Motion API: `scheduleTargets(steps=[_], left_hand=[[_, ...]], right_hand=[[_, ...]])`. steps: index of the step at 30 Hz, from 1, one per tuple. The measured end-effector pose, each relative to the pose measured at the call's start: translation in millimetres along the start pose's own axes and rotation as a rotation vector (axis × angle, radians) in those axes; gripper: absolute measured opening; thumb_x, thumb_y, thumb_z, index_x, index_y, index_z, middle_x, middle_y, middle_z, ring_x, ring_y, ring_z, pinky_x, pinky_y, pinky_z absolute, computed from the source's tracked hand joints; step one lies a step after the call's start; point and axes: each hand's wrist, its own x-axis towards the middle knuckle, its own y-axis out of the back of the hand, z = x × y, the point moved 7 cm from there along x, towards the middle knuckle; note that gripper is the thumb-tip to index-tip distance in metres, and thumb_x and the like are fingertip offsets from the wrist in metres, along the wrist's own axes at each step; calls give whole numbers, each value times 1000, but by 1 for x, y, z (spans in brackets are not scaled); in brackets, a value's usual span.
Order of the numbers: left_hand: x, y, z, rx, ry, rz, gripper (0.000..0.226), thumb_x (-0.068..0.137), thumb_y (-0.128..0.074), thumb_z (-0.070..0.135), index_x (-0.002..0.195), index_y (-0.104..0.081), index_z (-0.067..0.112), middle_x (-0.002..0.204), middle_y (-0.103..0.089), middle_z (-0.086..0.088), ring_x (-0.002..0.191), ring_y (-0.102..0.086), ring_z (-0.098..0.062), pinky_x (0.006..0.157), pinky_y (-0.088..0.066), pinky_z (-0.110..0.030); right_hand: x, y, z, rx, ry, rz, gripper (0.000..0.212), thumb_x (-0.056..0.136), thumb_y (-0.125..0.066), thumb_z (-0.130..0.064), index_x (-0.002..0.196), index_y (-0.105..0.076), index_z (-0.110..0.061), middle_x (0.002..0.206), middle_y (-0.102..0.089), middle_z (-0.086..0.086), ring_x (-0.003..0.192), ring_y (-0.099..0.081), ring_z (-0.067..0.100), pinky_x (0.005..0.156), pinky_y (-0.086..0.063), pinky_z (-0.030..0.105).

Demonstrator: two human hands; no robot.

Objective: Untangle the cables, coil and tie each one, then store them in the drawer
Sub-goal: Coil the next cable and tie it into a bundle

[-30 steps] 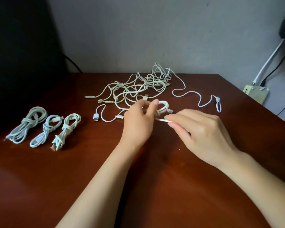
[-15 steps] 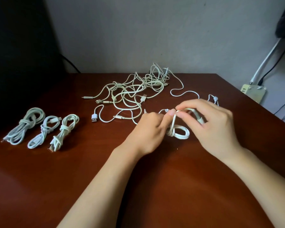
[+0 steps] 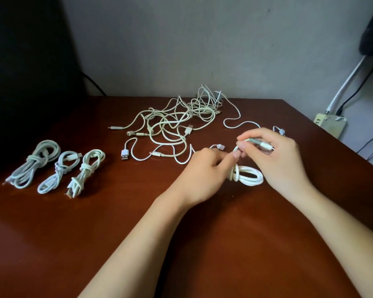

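A white cable coil [image 3: 249,176] hangs between my hands just above the brown table [image 3: 138,222]. My left hand [image 3: 202,171] grips the coil's wrapped neck with curled fingers. My right hand [image 3: 276,155] pinches the cable's plug end above the coil. Behind them lies a tangle of white cables [image 3: 181,123], with one loose white cable [image 3: 241,123] trailing to the right. Three tied coils lie in a row at the left: the first tied coil [image 3: 33,163], the second tied coil [image 3: 59,171] and the third tied coil [image 3: 85,172]. No drawer is in view.
A dark object [image 3: 24,72] stands at the table's back left. A wall runs behind the table. Right of the table, a beige power strip [image 3: 329,123] with white and black leads sits against the wall.
The coil dropped from near the tangle toward me. My right hand rose above it, pulling the plug end up, while my left hand shifted right and closed on the coil's neck.
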Motion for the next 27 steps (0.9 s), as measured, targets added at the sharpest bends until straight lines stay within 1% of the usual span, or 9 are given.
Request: scheduleTargets(steps=[2, 5, 7, 10, 13, 17, 20, 24, 27], left_hand=[[2, 7, -6, -70, 45, 88, 31, 99, -47, 31, 88, -62, 7, 53, -43, 10, 47, -37, -6, 55, -37, -25], [2, 15, -14, -367, 139, 206, 8, 99, -47, 20, 92, -50, 17, 58, -47, 10, 43, -37, -4, 44, -36, -17], [2, 19, -17, -509, 174, 260, 7, 100, -43, 15, 96, -48, 17, 60, -45, 6, 41, -35, -3, 40, -32, -15], [0, 27, -20, -646, 233, 327, 16, 101, -37, 10, 103, -52, 13, 65, -46, -1, 41, -34, -5, 39, -31, -14], [0, 33, -25, -855, 276, 373, 23, 102, -33, 5, 103, -55, 8, 59, -50, -1, 40, -33, -5, 38, -30, -15], [1, 29, -30, -999, 339, 344, 27, 103, -35, 9, 87, -58, 7, 65, -42, -4, 46, -32, -6, 37, -31, -15], [2, 25, -34, -1087, 377, 330, 27, 102, -40, 15, 78, -50, 8, 67, -38, -6, 43, -32, -6, 37, -30, -15], [3, 21, -37, -1180, 416, 314, 23, 102, -41, 19, 86, -48, 4, 65, -41, -6, 39, -34, -5, 36, -30, -14], [3, 14, -37, -1230, 474, 272, 24, 101, -41, 20, 95, -51, -1, 52, -48, -3, 37, -33, -4, 35, -29, -13]], right_hand=[[1, 0, 5, 8, -43, -12, 19, 84, -68, -4, 78, -69, -22, 75, -70, -11, 65, -64, 3, 65, -48, 12], [0, -8, 12, -4, -97, -78, 26, 84, -67, -1, 73, -69, -25, 65, -68, -13, 59, -57, -1, 59, -44, 10], [-2, -14, 16, 2, -128, -122, 30, 85, -63, 2, 74, -69, -25, 62, -68, -9, 57, -59, 0, 59, -47, 13], [-6, -20, 14, 67, -152, -119, 24, 87, -64, -2, 73, -69, -21, 63, -70, -4, 56, -63, 6, 60, -51, 17], [-9, -21, 5, 128, -119, -117, 20, 86, -65, -2, 72, -70, -16, 65, -70, 2, 56, -64, 9, 57, -50, 17], [-11, -22, -7, 111, -34, -109, 22, 85, -65, 0, 76, -70, -19, 66, -70, -1, 56, -63, 7, 60, -50, 16], [-12, -26, -5, 188, -77, -141, 17, 89, -61, -1, 82, -67, -16, 69, -71, 2, 60, -65, 11, 62, -50, 17], [-13, -30, -1, 286, -121, -187, 15, 93, -54, 0, 90, -60, -13, 79, -72, 6, 71, -69, 15, 66, -52, 20], [-15, -30, -5, 236, -37, -205, 14, 88, -58, -5, 92, -61, -19, 85, -71, 6, 77, -69, 15, 72, -51, 19]])
